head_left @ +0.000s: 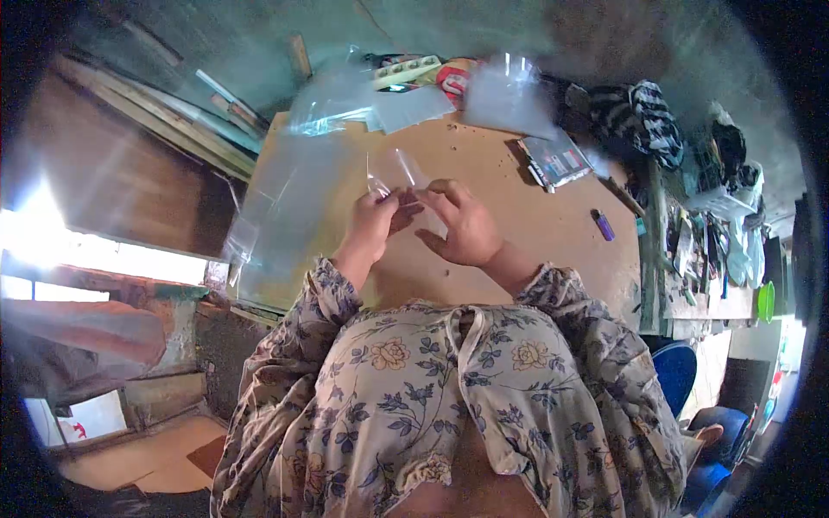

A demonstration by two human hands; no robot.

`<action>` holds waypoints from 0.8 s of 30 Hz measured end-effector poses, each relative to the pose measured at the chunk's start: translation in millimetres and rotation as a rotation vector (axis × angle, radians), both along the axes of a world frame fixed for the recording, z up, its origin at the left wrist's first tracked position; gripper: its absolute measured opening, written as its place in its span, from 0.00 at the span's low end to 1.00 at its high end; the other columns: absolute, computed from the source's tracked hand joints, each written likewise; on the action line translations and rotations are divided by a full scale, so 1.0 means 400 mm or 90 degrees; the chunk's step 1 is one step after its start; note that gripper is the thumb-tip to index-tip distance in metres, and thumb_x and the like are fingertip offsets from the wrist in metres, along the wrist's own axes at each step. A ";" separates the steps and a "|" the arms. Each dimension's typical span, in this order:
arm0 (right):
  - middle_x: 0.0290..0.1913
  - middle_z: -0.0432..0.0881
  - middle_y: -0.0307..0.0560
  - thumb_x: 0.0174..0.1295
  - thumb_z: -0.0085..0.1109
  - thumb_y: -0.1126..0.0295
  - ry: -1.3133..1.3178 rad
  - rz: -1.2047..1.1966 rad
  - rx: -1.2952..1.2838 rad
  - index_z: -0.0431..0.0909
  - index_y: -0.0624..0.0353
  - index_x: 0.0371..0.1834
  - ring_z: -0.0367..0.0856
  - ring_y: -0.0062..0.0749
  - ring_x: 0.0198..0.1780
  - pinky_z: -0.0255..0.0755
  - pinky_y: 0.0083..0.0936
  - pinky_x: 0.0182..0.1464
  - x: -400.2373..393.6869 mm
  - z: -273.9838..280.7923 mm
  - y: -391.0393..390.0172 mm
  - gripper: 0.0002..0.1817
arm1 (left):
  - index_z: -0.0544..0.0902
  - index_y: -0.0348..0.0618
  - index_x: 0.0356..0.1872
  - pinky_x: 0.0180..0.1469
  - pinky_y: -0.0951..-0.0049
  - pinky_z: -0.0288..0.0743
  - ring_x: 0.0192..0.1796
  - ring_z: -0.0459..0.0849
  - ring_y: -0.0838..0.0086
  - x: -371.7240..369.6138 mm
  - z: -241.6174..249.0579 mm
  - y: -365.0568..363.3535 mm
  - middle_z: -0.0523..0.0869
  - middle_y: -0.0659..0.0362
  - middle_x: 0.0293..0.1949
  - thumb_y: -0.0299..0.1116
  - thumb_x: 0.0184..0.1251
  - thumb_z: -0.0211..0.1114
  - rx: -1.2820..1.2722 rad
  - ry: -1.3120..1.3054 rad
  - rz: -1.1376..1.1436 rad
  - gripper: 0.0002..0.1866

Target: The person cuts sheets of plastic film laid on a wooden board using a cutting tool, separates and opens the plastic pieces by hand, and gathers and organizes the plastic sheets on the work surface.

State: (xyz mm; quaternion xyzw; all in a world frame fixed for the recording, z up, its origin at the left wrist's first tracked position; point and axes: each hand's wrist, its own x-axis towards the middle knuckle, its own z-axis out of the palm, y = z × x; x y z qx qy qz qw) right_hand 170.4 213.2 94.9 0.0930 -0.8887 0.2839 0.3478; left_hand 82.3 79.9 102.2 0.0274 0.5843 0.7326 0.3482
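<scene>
A small clear plastic bag or sheet (395,169) stands up from my fingers over the table's middle. My left hand (371,226) is closed on its lower left part, the fingers curled under it. The fingertips of my right hand (465,226) pinch its right edge, with the thumb held lower and apart. Left of my hands lies a large spread of clear plastic film (289,190) on the brown tabletop (535,250). The exact lower edge of the held plastic is hidden by my fingers.
Stacked clear sheets (410,108) and another plastic pile (509,99) lie at the table's far side, by a power strip (408,72). Rightward are a printed packet (557,161) and a purple lighter (603,225). A cluttered shelf (708,302) stands at the right; wooden boards (164,116) lean left.
</scene>
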 end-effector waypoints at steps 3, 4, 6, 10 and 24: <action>0.36 0.76 0.47 0.47 0.58 0.71 -0.029 -0.035 0.000 0.74 0.54 0.45 0.78 0.40 0.36 0.75 0.31 0.34 0.032 -0.020 0.017 0.18 | 0.77 0.37 0.29 0.30 0.79 0.73 0.27 0.79 0.80 0.032 0.018 0.049 0.80 0.62 0.26 0.33 0.62 0.56 0.037 0.049 -0.021 0.09; 0.36 0.76 0.47 0.47 0.58 0.71 -0.026 -0.046 0.002 0.74 0.54 0.45 0.78 0.40 0.36 0.75 0.31 0.34 0.046 -0.023 0.024 0.18 | 0.77 0.37 0.29 0.30 0.79 0.73 0.27 0.79 0.80 0.040 0.022 0.062 0.80 0.62 0.26 0.33 0.62 0.56 0.040 0.052 -0.031 0.09; 0.34 0.78 0.46 0.49 0.57 0.72 -0.061 -0.084 0.010 0.75 0.55 0.42 0.79 0.39 0.33 0.75 0.30 0.33 0.078 -0.020 0.030 0.15 | 0.76 0.38 0.23 0.26 0.80 0.68 0.23 0.73 0.84 0.060 0.030 0.081 0.77 0.64 0.20 0.36 0.61 0.59 -0.162 0.364 -0.041 0.12; 0.30 0.80 0.46 0.49 0.56 0.73 -0.082 -0.043 -0.015 0.77 0.56 0.38 0.79 0.39 0.30 0.75 0.29 0.32 0.135 0.010 0.040 0.11 | 0.75 0.38 0.17 0.23 0.78 0.63 0.21 0.67 0.85 0.086 0.028 0.087 0.73 0.65 0.16 0.39 0.58 0.62 -0.149 0.556 -0.049 0.16; 0.15 0.63 0.33 0.64 0.47 0.66 0.249 -0.330 -0.767 0.68 0.58 0.28 0.62 0.16 0.14 0.58 0.16 0.15 0.110 0.058 0.213 0.09 | 0.76 0.43 0.36 0.36 0.80 0.65 0.33 0.72 0.82 0.065 -0.011 0.185 0.77 0.65 0.31 0.47 0.54 0.64 0.272 0.017 -0.010 0.18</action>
